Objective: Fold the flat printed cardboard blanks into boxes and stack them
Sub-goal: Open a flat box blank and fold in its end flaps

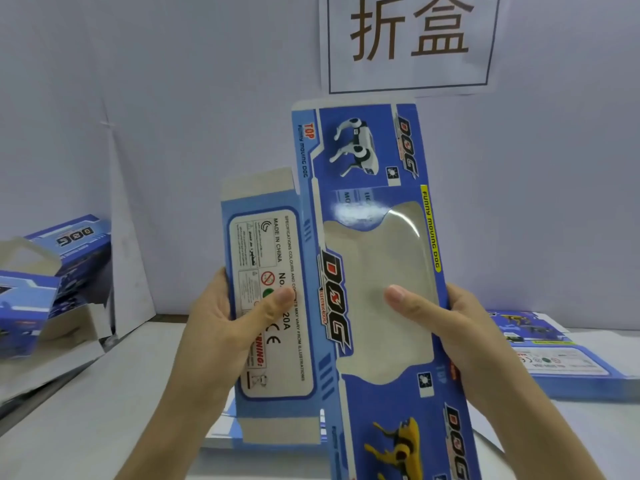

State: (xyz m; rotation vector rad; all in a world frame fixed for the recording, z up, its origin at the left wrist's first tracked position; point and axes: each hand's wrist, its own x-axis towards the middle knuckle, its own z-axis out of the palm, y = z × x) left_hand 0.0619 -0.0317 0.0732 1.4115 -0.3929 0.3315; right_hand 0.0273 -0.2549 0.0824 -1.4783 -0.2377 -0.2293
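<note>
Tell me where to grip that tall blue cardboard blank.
Take the flat blue printed cardboard blank by its two long side edges near mid-height, coming in from left and right, thumbs in front. It stands upright and long, so the left hand and right hand there likely steady it. Probably avoid the clear plastic window.

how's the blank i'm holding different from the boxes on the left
The held blank is flat; the left boxes are already folded into shape. The blank is held upright in the air, pinched by the left hand and right hand; the boxes sit untouched on the table. Both carry the same blue DOG print.
</note>
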